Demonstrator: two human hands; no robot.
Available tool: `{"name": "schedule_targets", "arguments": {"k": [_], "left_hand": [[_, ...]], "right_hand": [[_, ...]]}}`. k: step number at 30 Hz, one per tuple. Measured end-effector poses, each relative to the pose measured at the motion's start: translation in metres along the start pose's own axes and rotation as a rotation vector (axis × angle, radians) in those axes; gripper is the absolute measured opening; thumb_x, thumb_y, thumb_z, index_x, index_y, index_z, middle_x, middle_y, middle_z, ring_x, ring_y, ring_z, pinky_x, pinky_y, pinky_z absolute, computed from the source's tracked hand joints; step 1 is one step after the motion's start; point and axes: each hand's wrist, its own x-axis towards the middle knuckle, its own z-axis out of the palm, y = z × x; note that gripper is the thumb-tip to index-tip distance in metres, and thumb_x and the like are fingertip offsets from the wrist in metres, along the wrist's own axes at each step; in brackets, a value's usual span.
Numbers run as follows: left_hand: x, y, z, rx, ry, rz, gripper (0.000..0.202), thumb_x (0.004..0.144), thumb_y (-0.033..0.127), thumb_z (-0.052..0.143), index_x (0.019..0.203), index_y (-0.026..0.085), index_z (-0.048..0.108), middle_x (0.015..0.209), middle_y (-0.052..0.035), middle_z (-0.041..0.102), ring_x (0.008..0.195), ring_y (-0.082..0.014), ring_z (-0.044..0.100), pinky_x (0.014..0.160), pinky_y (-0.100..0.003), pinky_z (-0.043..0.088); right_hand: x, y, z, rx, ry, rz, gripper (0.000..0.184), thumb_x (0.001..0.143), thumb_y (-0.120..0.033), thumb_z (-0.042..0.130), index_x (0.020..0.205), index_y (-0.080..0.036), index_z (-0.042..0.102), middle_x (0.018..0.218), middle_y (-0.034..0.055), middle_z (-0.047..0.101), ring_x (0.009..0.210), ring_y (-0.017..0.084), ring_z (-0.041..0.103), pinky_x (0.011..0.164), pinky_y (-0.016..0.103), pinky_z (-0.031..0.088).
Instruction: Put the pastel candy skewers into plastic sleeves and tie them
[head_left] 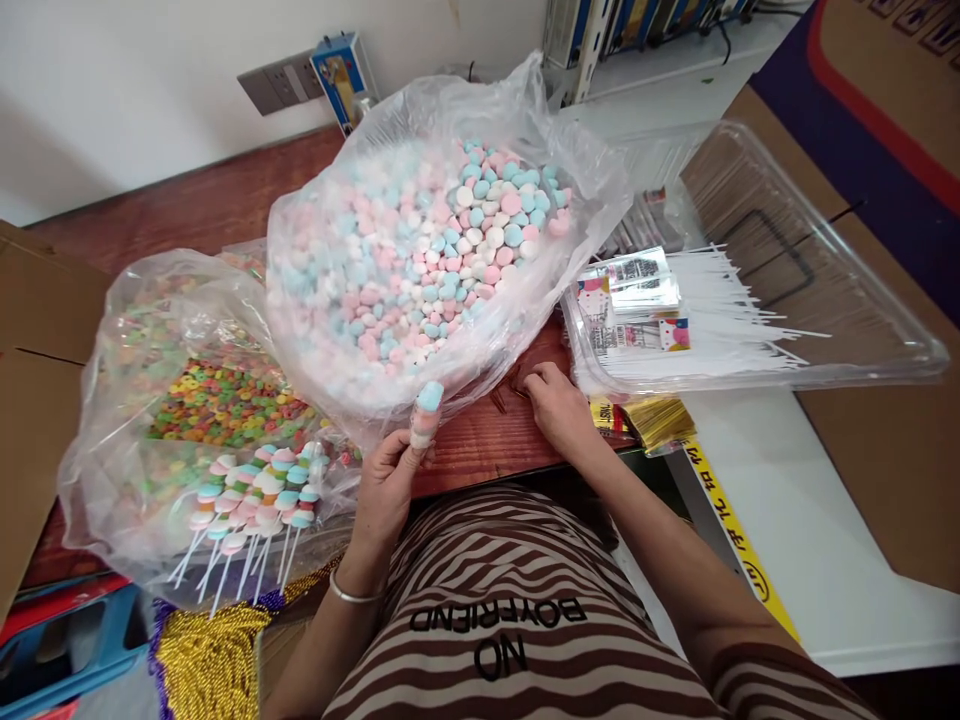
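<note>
My left hand (390, 490) is closed around a candy skewer (426, 412), a short stack of pastel sweets with a blue one on top, held upright near the table's front edge. My right hand (556, 405) rests on the wooden table (487, 440) with its fingers curled at some small brown pieces (511, 385); whether it grips one I cannot make out. Just beyond both hands bulges a big clear bag of pink, blue and white candies (450, 250). A bunch of finished candy skewers (259, 500) lies to the left.
A second clear bag (217, 395) holds multicoloured ring candies at left. A clear plastic tray (862, 330) at right carries white sticks (735, 310) and printed labels. Gold twist ties (656, 420) lie under its edge. Cardboard boxes flank both sides; a gold tinsel bundle (206, 665) is lower left.
</note>
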Motion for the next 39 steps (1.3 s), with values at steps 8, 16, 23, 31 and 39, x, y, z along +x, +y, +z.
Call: {"name": "schedule_targets", "arguments": {"k": [8,16,23,31,39], "left_hand": [[-0.001,0.008,-0.004,0.662,-0.004,0.469,0.019,0.099,0.018,0.052,0.102,0.019,0.071,0.089,-0.0052,0.066,0.082,-0.0195,0.06,0.077,-0.031,0.047],[-0.004,0.005,0.035,1.058,-0.156,0.685,0.023,0.096,0.007,0.047,0.099,0.02,0.066,0.083,-0.0056,0.063,0.079,-0.0215,0.058,0.071,-0.032,0.048],[-0.006,0.002,0.044,0.836,-0.124,0.657,0.027,0.099,0.011,0.045,0.117,0.02,0.062,0.093,-0.0072,0.069,0.086,-0.0214,0.063,0.078,-0.033,0.049],[0.005,0.014,0.05,0.055,-0.048,0.166,0.008,0.089,0.026,0.07,0.089,0.021,0.076,0.081,-0.0043,0.072,0.074,-0.0167,0.062,0.07,-0.028,0.048],[0.012,0.019,0.067,-0.787,-0.212,-0.372,0.041,0.061,0.034,0.093,0.072,0.013,0.06,0.063,0.0045,0.052,0.049,-0.0013,0.033,0.043,-0.015,0.022]], "right_hand": [[-0.039,-0.026,-0.026,-0.165,0.289,0.019,0.029,0.102,-0.015,0.045,0.077,-0.019,0.058,0.074,0.0045,0.055,0.065,0.018,0.047,0.057,0.032,0.028],[-0.051,-0.077,-0.044,-0.055,0.386,-0.227,0.033,0.105,-0.017,0.045,0.074,-0.021,0.054,0.068,0.0027,0.054,0.063,0.017,0.044,0.06,0.034,0.027],[-0.056,-0.086,-0.03,-0.052,0.374,-0.297,0.031,0.104,-0.012,0.042,0.079,-0.02,0.058,0.069,0.0038,0.056,0.062,0.017,0.048,0.059,0.034,0.028],[-0.055,-0.088,-0.03,0.397,0.314,-0.157,0.03,0.103,-0.02,0.046,0.076,-0.021,0.058,0.071,0.0035,0.062,0.064,0.016,0.055,0.06,0.03,0.037],[-0.033,-0.075,-0.031,1.34,0.001,0.168,0.025,0.092,-0.045,0.068,0.086,-0.021,0.065,0.079,0.0014,0.071,0.068,0.016,0.062,0.062,0.027,0.052]]}}
